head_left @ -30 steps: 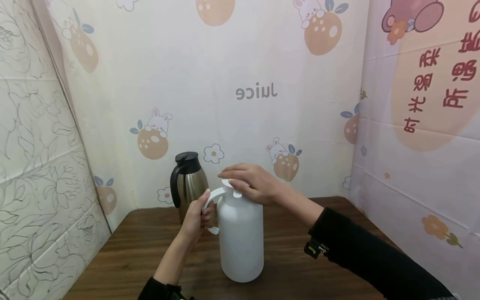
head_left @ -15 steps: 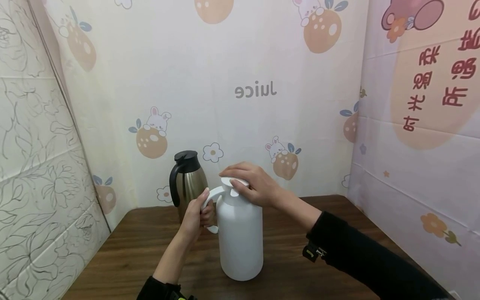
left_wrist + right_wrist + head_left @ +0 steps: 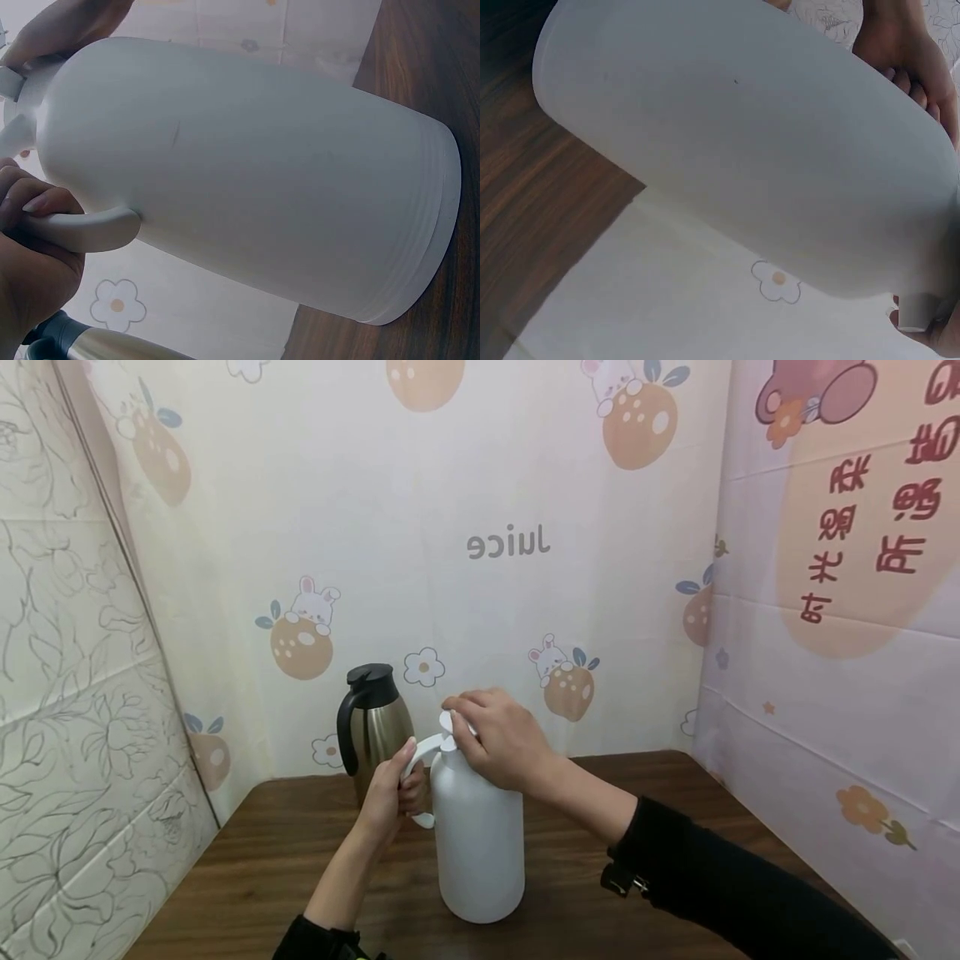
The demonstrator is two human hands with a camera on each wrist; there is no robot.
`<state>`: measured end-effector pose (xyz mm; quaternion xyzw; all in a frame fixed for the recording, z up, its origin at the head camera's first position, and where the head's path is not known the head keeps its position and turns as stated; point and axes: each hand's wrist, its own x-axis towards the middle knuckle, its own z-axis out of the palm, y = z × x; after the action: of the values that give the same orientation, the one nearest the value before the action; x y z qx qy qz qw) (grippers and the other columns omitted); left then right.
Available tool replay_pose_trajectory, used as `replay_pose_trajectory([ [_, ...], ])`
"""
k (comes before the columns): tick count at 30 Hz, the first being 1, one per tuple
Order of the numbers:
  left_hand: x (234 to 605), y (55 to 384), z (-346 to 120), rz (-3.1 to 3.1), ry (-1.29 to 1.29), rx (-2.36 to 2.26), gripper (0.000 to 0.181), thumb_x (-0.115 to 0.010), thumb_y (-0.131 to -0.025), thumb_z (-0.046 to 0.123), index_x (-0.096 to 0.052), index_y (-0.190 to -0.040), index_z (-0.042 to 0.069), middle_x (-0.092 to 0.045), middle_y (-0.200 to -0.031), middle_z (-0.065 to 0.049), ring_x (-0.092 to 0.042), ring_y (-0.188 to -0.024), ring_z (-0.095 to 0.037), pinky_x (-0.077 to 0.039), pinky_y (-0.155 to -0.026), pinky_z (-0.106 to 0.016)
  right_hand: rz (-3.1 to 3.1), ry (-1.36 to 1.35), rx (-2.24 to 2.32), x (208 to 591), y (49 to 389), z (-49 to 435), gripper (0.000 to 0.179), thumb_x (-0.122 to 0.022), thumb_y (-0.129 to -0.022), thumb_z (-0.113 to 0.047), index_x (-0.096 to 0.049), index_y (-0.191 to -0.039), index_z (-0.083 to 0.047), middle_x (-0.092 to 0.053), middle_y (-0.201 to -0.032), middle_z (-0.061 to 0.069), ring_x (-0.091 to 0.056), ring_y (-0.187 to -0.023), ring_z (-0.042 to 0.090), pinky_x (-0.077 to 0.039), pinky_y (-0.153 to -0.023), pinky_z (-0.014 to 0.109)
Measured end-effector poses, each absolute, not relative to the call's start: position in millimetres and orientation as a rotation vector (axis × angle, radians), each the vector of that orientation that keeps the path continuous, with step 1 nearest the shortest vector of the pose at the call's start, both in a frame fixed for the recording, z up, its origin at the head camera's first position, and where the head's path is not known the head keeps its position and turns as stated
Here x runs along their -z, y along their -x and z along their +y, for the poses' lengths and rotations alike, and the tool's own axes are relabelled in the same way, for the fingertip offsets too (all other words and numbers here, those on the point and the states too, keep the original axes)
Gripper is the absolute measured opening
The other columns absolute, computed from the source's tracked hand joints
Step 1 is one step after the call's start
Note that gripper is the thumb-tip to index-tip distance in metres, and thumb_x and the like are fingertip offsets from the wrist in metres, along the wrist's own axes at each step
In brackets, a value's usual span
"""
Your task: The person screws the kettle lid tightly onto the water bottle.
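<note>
A white thermos jug (image 3: pixel 478 852) stands upright on the wooden table in the head view. My left hand (image 3: pixel 387 795) grips its handle (image 3: pixel 427 746), fingers wrapped round it and thumb on top. At the top, my right hand (image 3: pixel 504 739) holds the white lid (image 3: pixel 446 722), with the thumb on the near side and the fingers over the far side. The hand hides much of the lid. In the left wrist view, the jug body (image 3: pixel 247 172) fills the middle, beside the left hand (image 3: pixel 37 247). Part of a white spout-like piece (image 3: pixel 917 311) shows by the right hand in the right wrist view.
A gold metal thermos (image 3: pixel 384 731) with a black lid and handle stands behind and left of the jug. Printed cloth walls (image 3: pixel 360 510) enclose the back and both sides of the brown wooden table (image 3: pixel 615 902).
My right hand has turned on top of the jug, and the lid has turned with it, its front tab moving left toward the handle. The left hand and jug have stayed in place.
</note>
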<state>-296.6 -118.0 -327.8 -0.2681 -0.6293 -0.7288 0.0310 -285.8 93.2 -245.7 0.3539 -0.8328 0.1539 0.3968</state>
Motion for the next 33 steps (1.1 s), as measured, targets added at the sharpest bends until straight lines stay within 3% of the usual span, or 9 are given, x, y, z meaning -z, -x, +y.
replay_pose_trajectory([
  [9, 329, 298, -120, -1.946, 0.88, 2.222, 0.058, -0.039, -0.113, 0.05, -0.037, -0.07, 0.011, -0.035, -0.056, 0.005, -0.034, -0.047, -0.011, -0.03, -0.049, -0.024, -2.025, -1.186, -0.311, 241, 296, 110, 0.04, -0.048, -0.111, -0.033, -0.069, -0.138, -0.014, -0.066, -0.142, 0.01, -0.061, -0.134, 0.028, -0.052, -0.106, 0.047],
  [15, 329, 298, -121, -1.952, 0.896, 2.221, 0.057, -0.038, -0.113, 0.051, -0.038, -0.071, 0.012, -0.034, -0.057, 0.006, -0.033, -0.048, -0.01, -0.03, -0.05, -0.024, -1.963, -1.398, -0.287, 237, 307, 115, 0.052, -0.046, -0.11, -0.048, -0.066, -0.141, -0.012, -0.064, -0.144, 0.009, -0.059, -0.136, 0.025, -0.051, -0.107, 0.046],
  [19, 329, 298, -121, -1.953, 0.917, 2.218, 0.058, -0.038, -0.114, 0.05, -0.037, -0.072, 0.011, -0.034, -0.057, 0.006, -0.033, -0.049, -0.01, -0.03, -0.05, -0.024, -1.961, -1.49, -0.267, 233, 311, 119, 0.05, -0.053, -0.106, -0.043, -0.063, -0.144, -0.011, -0.062, -0.146, 0.009, -0.058, -0.137, 0.026, -0.051, -0.107, 0.047],
  [33, 330, 298, -120, -1.939, 0.881, 2.25, 0.059, -0.04, -0.113, 0.053, -0.035, -0.071, 0.011, -0.033, -0.056, 0.006, -0.032, -0.048, -0.011, -0.029, -0.051, -0.024, -2.109, -1.417, -0.32, 230, 302, 118, 0.053, -0.061, -0.103, -0.039, -0.06, -0.148, -0.011, -0.061, -0.147, 0.005, -0.057, -0.137, 0.02, -0.049, -0.109, 0.043],
])
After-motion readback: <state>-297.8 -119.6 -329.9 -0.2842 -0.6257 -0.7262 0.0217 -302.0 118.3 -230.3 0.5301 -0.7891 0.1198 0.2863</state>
